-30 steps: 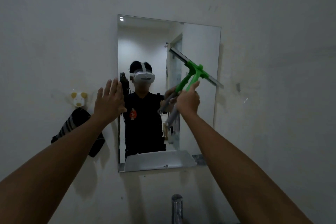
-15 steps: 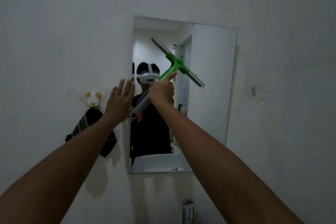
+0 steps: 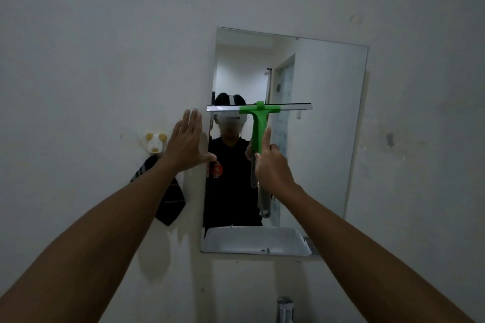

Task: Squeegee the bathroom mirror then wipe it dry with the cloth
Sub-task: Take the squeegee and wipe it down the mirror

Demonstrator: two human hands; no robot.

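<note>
Plain white walls surround a frameless mirror fixed above a tap, whose top shows at the bottom edge of the view. Left of the mirror, a small animal-shaped hook holds a dark striped cloth that hangs against the wall, untouched.

The right hand has its grip closed round the handle of a green squeegee, thumb laid up along the shaft. The handle stands upright and the blade lies level across the mirror, about a third of the way down from its top edge. The blade spans from the mirror's left edge to past its middle, leaving the right-hand part of the glass uncovered. Whether the rubber edge is pressed onto the glass cannot be told from this view, though it looks to be at or very near it.

The left hand is open and holds nothing, fingers spread flat on the wall just left of the mirror, thumb reaching to the mirror's edge as if bracing.

By my reading the squeegee stage is under way, with the blade set for a downward pull over the left side. The glass shows no clear streaks or drops, so how much is already cleared cannot be judged. The strip right of the blade and the whole drying wipe with the cloth remain.
</note>
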